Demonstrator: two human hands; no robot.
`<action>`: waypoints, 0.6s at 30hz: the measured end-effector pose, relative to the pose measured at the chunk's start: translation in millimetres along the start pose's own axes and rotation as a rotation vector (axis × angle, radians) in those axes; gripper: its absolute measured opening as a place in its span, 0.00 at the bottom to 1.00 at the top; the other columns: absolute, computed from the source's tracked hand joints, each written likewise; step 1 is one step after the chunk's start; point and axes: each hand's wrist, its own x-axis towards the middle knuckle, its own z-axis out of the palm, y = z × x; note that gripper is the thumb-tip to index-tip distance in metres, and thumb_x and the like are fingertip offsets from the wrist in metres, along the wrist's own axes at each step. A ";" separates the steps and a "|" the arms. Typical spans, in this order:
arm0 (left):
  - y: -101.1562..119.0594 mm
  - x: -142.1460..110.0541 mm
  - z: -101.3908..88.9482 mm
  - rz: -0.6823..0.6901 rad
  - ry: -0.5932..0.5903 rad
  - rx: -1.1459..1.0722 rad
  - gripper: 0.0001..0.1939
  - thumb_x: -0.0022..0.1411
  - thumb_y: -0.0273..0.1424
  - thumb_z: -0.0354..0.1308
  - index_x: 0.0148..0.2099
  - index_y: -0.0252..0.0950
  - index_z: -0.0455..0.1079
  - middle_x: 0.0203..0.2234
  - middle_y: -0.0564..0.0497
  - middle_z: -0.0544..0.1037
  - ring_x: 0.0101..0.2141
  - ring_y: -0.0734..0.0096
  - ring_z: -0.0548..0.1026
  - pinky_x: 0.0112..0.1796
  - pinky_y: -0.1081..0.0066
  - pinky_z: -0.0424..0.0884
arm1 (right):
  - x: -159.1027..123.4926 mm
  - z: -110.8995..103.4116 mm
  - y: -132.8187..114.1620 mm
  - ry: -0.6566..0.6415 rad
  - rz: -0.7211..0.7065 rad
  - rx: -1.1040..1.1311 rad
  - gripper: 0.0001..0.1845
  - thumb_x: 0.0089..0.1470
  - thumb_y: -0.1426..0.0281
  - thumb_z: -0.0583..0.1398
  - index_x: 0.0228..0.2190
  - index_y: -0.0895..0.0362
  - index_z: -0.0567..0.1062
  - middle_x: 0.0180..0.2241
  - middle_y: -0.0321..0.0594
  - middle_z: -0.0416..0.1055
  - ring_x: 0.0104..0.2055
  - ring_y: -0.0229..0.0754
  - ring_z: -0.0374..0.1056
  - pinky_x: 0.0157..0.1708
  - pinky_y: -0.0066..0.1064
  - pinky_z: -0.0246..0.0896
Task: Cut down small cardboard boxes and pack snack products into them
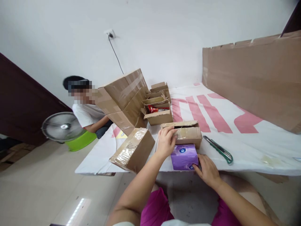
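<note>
My left hand (166,140) rests on the left end of a small cardboard box (188,135), its fingers curled over the top edge by the partly lifted flap. Just in front of that box, at the table's near edge, lies a purple pack of tissues (184,157) with a blue logo. My right hand (208,169) grips the pack's right end, thumb on the near side and fingers along the edge. A green box cutter (218,149) with its blade toward the box lies to the right.
A taped carton (134,149) stands at left. Behind are open boxes (158,116), one with red packets, and a large cardboard panel (124,94). A person (88,114) sits beyond it near a fan (63,127). A tall cardboard sheet (254,78) stands at right on the white cloth (244,150).
</note>
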 end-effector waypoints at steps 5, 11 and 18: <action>-4.3 -0.9 9.2 -0.057 0.016 -0.017 0.12 0.63 0.29 0.55 0.49 0.40 0.71 0.49 0.44 0.76 0.53 0.57 0.71 0.54 0.56 0.60 | 0.8 -1.0 -1.2 -0.009 -0.012 -0.013 0.23 0.62 0.57 0.53 0.52 0.59 0.68 0.41 0.49 0.74 0.41 0.52 0.70 0.40 0.43 0.68; -0.6 4.2 10.2 -0.074 0.015 -0.003 0.11 0.62 0.30 0.59 0.48 0.42 0.73 0.49 0.46 0.77 0.52 0.55 0.70 0.53 0.54 0.59 | 1.2 -0.4 -2.0 -0.027 -0.006 -0.037 0.23 0.64 0.57 0.52 0.51 0.59 0.69 0.41 0.50 0.74 0.42 0.52 0.69 0.41 0.43 0.67; 10.4 23.1 19.0 -0.147 0.059 0.022 0.06 0.61 0.34 0.62 0.41 0.42 0.76 0.37 0.47 0.77 0.44 0.54 0.69 0.48 0.53 0.61 | -0.4 2.6 -1.0 -0.031 0.001 -0.076 0.24 0.64 0.55 0.50 0.50 0.60 0.70 0.40 0.50 0.75 0.41 0.52 0.69 0.40 0.42 0.66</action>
